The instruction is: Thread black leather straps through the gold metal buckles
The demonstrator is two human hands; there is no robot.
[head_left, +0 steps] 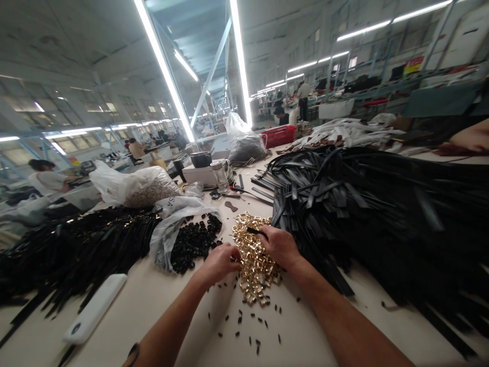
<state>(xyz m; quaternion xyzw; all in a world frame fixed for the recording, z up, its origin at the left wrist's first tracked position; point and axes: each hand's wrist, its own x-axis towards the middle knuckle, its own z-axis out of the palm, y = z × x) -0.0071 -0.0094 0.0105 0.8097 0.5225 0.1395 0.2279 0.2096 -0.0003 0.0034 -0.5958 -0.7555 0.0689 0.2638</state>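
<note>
A heap of gold metal buckles (pixel 257 275) lies on the pale table between my hands. My right hand (pixel 281 245) is closed on a black strap (pixel 255 232), whose tip points left over the heap. At the heap's left edge, my left hand (pixel 220 261) has its fingers pinched together; what they hold, if anything, is hidden. Just beyond it, an open clear plastic bag (pixel 162 250) spills small black loops (pixel 194 237). Small dark pieces (pixel 240 320) are scattered on the table in front of the buckles.
Black straps (pixel 324 188) form a large pile on the right, and another bundle of straps (pixel 76 250) lies left. Near it is a white elongated device (pixel 97 308). A glass jar (pixel 219 176), a filled bag (pixel 145 186) and a red basket (pixel 278 135) stand farther back. Another person's hand (pixel 473 136) shows at right.
</note>
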